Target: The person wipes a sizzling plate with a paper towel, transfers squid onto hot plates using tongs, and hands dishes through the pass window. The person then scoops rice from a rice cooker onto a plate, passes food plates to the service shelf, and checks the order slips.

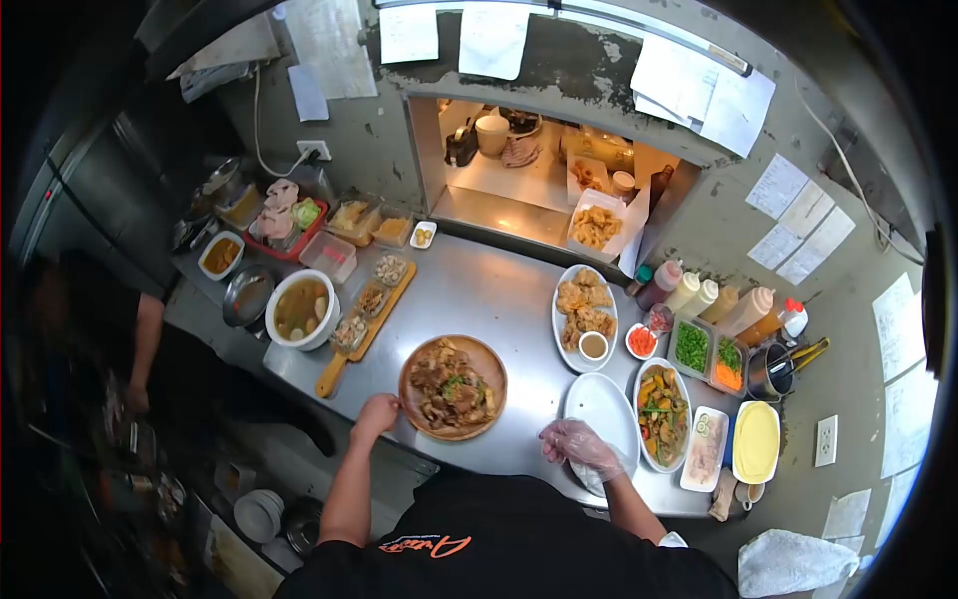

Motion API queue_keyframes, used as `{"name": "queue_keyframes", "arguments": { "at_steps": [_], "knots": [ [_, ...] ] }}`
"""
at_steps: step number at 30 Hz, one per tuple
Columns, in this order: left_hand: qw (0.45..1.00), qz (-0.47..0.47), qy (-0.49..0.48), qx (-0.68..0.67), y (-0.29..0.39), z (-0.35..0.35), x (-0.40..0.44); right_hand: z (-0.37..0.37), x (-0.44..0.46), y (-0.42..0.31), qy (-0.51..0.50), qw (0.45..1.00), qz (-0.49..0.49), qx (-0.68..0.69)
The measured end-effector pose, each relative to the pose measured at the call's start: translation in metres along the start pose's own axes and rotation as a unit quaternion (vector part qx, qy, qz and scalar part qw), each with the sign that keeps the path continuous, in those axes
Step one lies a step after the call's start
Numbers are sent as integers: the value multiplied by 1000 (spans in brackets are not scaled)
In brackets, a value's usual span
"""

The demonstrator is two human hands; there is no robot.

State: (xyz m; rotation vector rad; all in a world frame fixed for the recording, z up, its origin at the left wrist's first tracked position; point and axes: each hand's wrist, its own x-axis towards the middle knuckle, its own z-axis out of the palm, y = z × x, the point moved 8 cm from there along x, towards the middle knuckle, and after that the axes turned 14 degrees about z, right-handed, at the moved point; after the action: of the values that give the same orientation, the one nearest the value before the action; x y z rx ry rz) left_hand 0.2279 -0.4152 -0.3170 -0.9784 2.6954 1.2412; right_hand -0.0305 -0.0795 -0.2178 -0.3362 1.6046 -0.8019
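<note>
At the left rim of a round wooden plate [407,407] of brown meat with green garnish is my bare left hand [377,413], its fingers curled at the edge. My right hand [581,446] wears a clear glove and hovers over the left edge of an empty white oval plate [607,401]. Its fingers are bent together, and anything between them is too small to make out. Beside that plate lies an oval dish of mixed vegetables [661,411]. Behind it, a white oval plate holds fried pieces [585,295] and a small cup of sauce [593,345].
A white soup bowl [301,309] and a wooden board [381,317] with small containers stand at the left. Sauce bottles [687,292], containers of chopped greens [692,344] and a yellow-topped tray [755,441] are at the right. Another person [110,309] stands far left.
</note>
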Motion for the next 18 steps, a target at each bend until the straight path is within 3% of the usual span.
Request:
{"name": "queue_keyframes", "arguments": {
  "at_steps": [1, 2, 3, 4, 5, 6, 7, 8, 9, 10, 11, 14, 15, 16, 17, 18],
  "knots": [
    [986, 36, -94, 131, 25, -26, 16, -2, 6, -17, -9, 1000, -16, 7],
    [983, 55, -91, 151, 71, -61, 32, -5, 20, -28, 9, 997, -41, -62],
    [974, 157, 22, 161, 93, -95, 56, -12, 34, -40, 42, 993, -35, -102],
    [989, 139, -8, 52, 132, -129, 83, -19, 45, -55, 76, 987, -26, -141],
    [976, 207, 59, 33, 168, -165, 103, -17, 40, -89, 130, 937, -121, -300],
    [921, 362, 120, 80, 181, -187, 135, -19, 49, -106, 189, 889, -228, -351],
    [947, 314, 48, 49, 230, -216, 141, -18, 52, -103, 243, 830, -314, -392],
    [945, 308, 86, -69, 241, -227, 160, -18, 41, -113, 306, 838, -263, -368],
    [920, 312, 110, -209, 233, -232, 191, -6, 18, -145, 246, 878, -97, -400],
    [967, 218, 111, -70, 249, -241, 198, -1, 17, -145, 243, 879, -138, -387],
    [966, 227, 115, -51, 250, -240, 214, 7, 12, -143, 242, 876, -186, -374],
    [908, 343, 13, -241, 238, -190, 239, 25, 10, -85, 226, 883, -212, -352],
    [902, 377, -22, -207, 219, -170, 247, 20, -4, -58, 234, 909, -142, -316],
    [919, 291, 14, -266, 194, -154, 244, 14, -20, -38, 237, 926, -83, -282],
    [932, 346, 23, -108, 183, -141, 234, 6, -34, -21, 234, 938, -34, -253],
    [919, 387, 52, 56, 168, -136, 223, -13, -39, 23, 242, 905, 54, -346]
  ]
}}
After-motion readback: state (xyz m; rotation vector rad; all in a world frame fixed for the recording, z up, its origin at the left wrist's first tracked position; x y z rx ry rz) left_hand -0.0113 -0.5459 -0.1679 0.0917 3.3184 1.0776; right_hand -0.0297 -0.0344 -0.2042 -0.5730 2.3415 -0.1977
